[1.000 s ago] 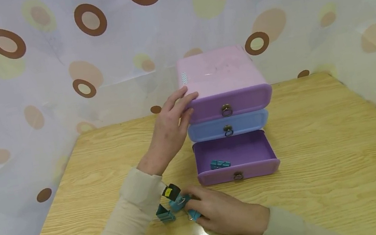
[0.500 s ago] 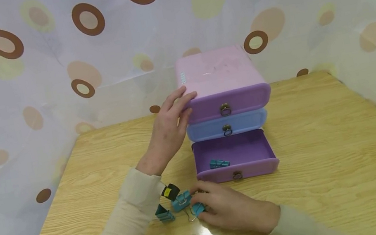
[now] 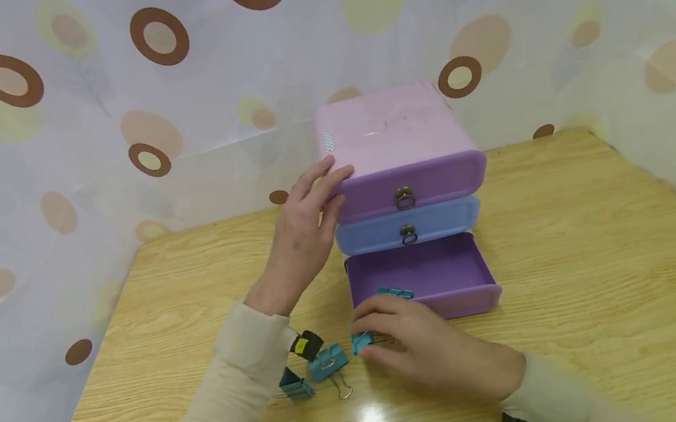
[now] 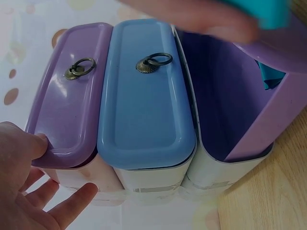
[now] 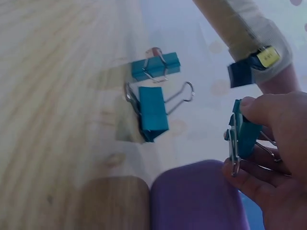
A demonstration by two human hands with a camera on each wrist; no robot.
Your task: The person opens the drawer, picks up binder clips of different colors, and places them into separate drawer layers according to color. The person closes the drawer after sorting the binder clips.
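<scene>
A teal binder clip (image 5: 247, 134) is pinched between the thumb and fingers of my right hand (image 3: 432, 345), just in front of the lowest drawer. That purple drawer (image 3: 422, 264) is pulled out, and another teal binder clip (image 3: 396, 293) lies inside it. My left hand (image 3: 302, 236) rests on the front left corner of the pink-topped drawer unit (image 3: 392, 130), fingers extended, thumb against the top purple drawer front (image 4: 72, 96). Two more binder clips lie on the table to the left: one with its handles spread (image 3: 328, 362), one standing on its side (image 3: 295, 384).
The blue middle drawer (image 3: 376, 232) is closed, with a ring pull. A dark wrist camera with a yellow label (image 3: 307, 344) hangs from the left sleeve near the loose clips. Patterned sheeting (image 3: 212, 112) stands behind the wooden table (image 3: 593, 271).
My right hand has lifted a binder clip away from the others and carried it right and toward the open drawer. My left hand has stayed on the unit.
</scene>
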